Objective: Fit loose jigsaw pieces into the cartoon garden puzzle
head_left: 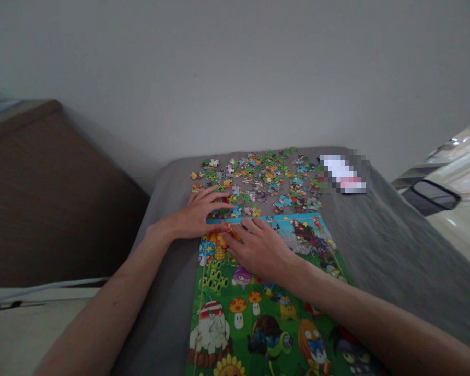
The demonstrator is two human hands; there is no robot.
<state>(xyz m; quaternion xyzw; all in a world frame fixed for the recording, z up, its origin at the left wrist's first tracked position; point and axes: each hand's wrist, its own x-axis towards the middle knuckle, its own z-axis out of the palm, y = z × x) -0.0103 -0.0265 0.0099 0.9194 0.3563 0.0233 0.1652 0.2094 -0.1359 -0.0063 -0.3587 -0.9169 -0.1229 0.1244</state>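
A brightly printed cartoon puzzle board (254, 313) lies on a grey cloth, its blue top edge facing the wall. Over the board's upper left corner is my left hand (198, 211), fingers spread towards the loose pieces and thumb reaching onto the board. My right hand (262, 248) rests on the upper part of the board, fingers bent and pressed down close to my left thumb. Whatever lies under those right fingertips is hidden. Just beyond the board spreads a heap of loose jigsaw pieces (272, 169), some right by my left fingers.
A phone (342, 175) with a lit, blurred screen lies right of the pieces. Grey cloth (391, 250) covers the surface. A dark brown cabinet (55, 198) stands at left, a pale wall (235, 78) behind. A black-framed object (434, 194) is beyond the right edge.
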